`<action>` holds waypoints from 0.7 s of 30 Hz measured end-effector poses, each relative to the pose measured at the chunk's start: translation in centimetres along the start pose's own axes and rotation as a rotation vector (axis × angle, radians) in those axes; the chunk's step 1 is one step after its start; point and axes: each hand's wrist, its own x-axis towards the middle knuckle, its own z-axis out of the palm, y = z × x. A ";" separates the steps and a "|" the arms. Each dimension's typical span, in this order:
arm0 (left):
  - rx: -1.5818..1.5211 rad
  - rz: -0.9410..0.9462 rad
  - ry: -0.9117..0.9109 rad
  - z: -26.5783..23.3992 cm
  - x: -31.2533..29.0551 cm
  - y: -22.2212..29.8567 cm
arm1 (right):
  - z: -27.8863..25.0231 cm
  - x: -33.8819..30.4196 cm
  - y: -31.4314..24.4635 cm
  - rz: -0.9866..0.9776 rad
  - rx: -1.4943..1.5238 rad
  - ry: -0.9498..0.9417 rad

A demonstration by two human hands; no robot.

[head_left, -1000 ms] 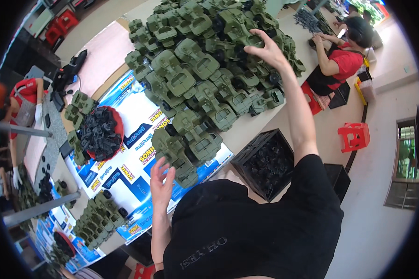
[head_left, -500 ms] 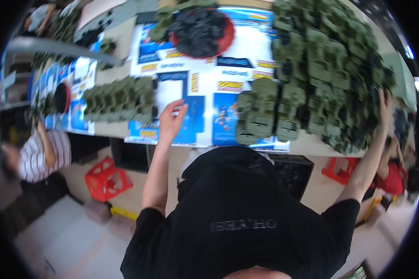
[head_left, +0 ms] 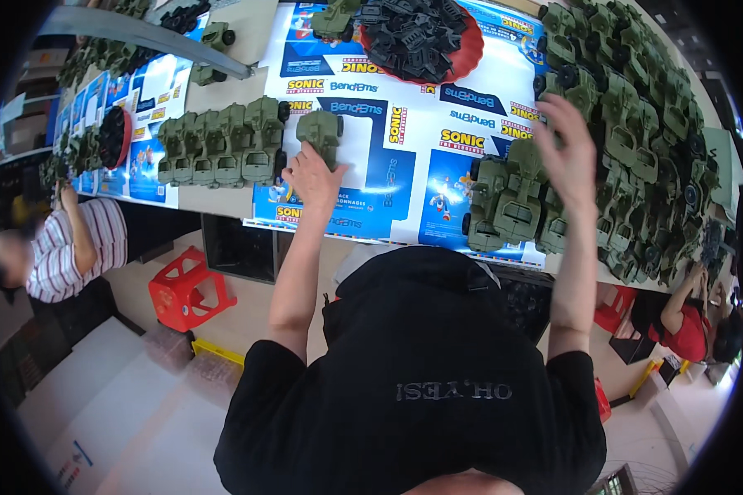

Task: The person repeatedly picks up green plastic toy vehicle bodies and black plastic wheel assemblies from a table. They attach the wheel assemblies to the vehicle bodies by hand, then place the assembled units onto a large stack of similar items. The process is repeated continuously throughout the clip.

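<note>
My left hand [head_left: 312, 180] has its thumb and fingers around the near end of an olive-green toy jeep [head_left: 318, 130] on the printed sheet. To its left, a tight row of similar green jeeps [head_left: 223, 144] lines the table. My right hand [head_left: 568, 155] is slightly blurred, its fingers apart and nothing seen in them. It hovers over the left side of the large group of green jeeps [head_left: 636, 115], beside a nearer pair of jeeps [head_left: 508, 198]. Part of those jeeps is hidden behind that hand and forearm.
A red round tray [head_left: 469, 51] heaped with black plastic parts [head_left: 413, 37] stands at the far side. Blue-and-white printed sheets [head_left: 363, 107] cover the tabletop. A grey metal bar [head_left: 149, 43] crosses the far left. Co-workers sit at both sides, with a red stool [head_left: 188, 289] at left.
My right hand has come leftward from the far right edge of the jeep group. A green jeep now stands under my left hand, which was empty before. The view has shifted slightly.
</note>
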 end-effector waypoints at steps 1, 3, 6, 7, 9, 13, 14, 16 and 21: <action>-0.046 -0.009 0.028 -0.2 -0.3 0.1 | 2.3 0.5 -0.8 0.001 0.004 -0.092; -0.214 -0.108 -0.008 -0.4 0.7 0.0 | 6.7 2.4 -1.0 0.056 0.088 -0.258; -0.234 -0.146 -0.349 0.3 3.1 -0.9 | 12.6 6.0 1.7 0.280 0.109 -0.247; -0.204 -0.094 -0.351 0.5 3.3 -1.0 | 14.3 7.2 3.1 0.282 -0.001 -0.228; -0.213 -0.078 -0.405 0.7 3.8 -1.5 | 17.5 9.9 5.9 0.341 -0.052 -0.131; -0.421 0.031 -0.517 1.1 4.2 -3.6 | 21.0 13.6 7.7 0.501 0.113 0.021; -0.522 0.074 -0.553 1.3 4.1 -4.1 | 21.0 14.2 7.8 0.530 0.138 0.025; -0.664 0.091 -0.628 -0.8 3.3 -3.5 | 20.5 14.4 8.3 0.631 0.286 0.021; -0.759 0.267 -0.685 -3.9 1.8 -1.5 | 13.4 10.4 3.9 0.647 0.861 0.008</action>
